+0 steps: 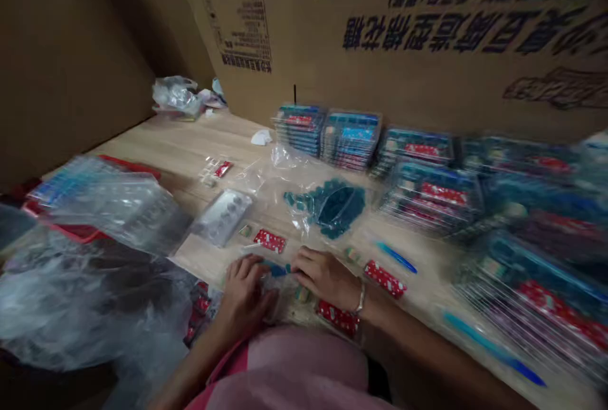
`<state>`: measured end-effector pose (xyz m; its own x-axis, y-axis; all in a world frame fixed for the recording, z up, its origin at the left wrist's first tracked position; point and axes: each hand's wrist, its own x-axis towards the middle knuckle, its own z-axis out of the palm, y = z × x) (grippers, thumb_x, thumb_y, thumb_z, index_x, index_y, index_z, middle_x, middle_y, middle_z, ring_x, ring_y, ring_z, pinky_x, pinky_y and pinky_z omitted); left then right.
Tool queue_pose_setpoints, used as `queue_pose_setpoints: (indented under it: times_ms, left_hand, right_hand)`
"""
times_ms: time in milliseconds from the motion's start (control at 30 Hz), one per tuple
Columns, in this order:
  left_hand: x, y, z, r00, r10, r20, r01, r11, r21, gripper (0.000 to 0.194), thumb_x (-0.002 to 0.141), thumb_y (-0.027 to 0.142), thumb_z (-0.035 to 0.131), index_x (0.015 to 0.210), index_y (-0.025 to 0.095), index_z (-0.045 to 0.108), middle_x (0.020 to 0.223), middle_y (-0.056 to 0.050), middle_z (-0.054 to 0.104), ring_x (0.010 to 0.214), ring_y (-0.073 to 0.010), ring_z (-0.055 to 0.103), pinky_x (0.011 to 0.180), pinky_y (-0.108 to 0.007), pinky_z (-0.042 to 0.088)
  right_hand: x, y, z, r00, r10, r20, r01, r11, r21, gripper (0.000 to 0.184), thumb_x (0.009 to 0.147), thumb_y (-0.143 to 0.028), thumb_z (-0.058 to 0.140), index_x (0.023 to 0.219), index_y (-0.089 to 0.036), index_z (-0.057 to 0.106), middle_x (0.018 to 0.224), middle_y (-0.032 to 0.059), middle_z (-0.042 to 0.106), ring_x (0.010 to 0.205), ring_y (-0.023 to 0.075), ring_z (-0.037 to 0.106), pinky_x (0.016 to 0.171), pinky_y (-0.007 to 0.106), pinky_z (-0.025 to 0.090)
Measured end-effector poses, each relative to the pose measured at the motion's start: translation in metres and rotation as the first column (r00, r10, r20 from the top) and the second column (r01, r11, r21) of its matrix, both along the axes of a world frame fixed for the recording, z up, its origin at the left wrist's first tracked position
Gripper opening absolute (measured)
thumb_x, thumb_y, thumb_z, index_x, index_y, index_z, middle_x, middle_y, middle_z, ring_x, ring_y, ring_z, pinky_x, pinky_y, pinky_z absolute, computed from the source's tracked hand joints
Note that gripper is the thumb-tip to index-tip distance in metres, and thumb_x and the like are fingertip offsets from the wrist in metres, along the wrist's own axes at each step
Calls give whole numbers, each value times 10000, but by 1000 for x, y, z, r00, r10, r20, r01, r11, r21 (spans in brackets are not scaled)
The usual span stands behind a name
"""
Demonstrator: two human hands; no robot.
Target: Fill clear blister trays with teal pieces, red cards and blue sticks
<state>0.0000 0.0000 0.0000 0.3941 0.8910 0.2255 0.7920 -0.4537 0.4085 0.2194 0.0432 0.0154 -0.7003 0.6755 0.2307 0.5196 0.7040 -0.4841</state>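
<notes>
My left hand point(247, 289) is curled at the left edge of a clear plastic tray point(285, 308), fingers and thumb around its side. In the tray shows a flat blue piece point(273, 269). My right hand point(325, 274), with a bracelet at the wrist, reaches over the tray from the right. Its fingertips are pinched on a small teal piece point(287, 268). Under the right wrist lies a red packet with white dots point(338, 318). Beyond the hands is another red dotted packet point(270, 241). Blur hides fine detail.
A clear bag of teal pieces point(337, 207) lies ahead. Stacks of filled clear packs point(351, 140) line the back and right. Blue pens point(396, 256) lie to the right. Empty clear trays point(118, 207) fill a red basket point(80, 232) at left. A large carton point(294, 36) stands behind.
</notes>
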Motion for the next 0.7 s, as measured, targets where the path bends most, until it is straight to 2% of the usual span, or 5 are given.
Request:
queue_pose_setpoints:
  times_ms: [233, 433, 500, 600, 700]
  left_hand:
    - [1, -2, 0, 999, 22, -30, -21, 1000, 7, 286, 806, 375, 573, 1036, 204, 571, 1151, -95, 570, 1110, -277, 464, 909, -442, 391]
    - [-2, -2, -4, 999, 3, -44, -1, 1000, 28, 271, 807, 357, 567, 1042, 222, 569, 1176, -83, 566, 1137, -280, 456, 920, -440, 388]
    - [-3, -1, -6, 999, -1, -48, 3, 998, 56, 280, 804, 354, 567, 1053, 227, 569, 1169, -81, 573, 1131, -280, 465, 913, -438, 393]
    - [-4, -1, -9, 999, 5, -46, -1, 995, 101, 284, 797, 345, 569, 1059, 236, 572, 1156, -74, 588, 1116, -278, 482, 907, -440, 399]
    - [-3, 0, -10, 999, 1, -36, 3, 992, 125, 289, 788, 339, 573, 1062, 245, 570, 1147, -66, 597, 1105, -275, 493, 902, -439, 407]
  right_hand:
    - [-5, 7, 4, 999, -44, 7, 45, 994, -100, 79, 799, -100, 626, 843, -163, 607, 854, 40, 622, 798, 157, 593, 709, 255, 465]
    - [-1, 10, 19, 1000, 14, 1, -14, 999, -45, 52, 796, -130, 631, 823, -173, 619, 830, 38, 625, 807, 167, 577, 731, 268, 456]
    - [16, 15, 25, 997, -71, -40, 69, 996, -47, 54, 826, -139, 586, 811, -178, 620, 812, 30, 620, 780, 154, 581, 709, 255, 457]
    - [50, 36, 25, 951, -311, -1, 311, 950, -11, 151, 853, -125, 506, 814, -188, 638, 831, 37, 639, 781, 153, 604, 718, 265, 470]
    - [67, 70, 9, 888, -441, 130, 422, 894, 149, 219, 865, -140, 467, 917, -185, 675, 1050, 104, 657, 1030, 229, 584, 898, 388, 447]
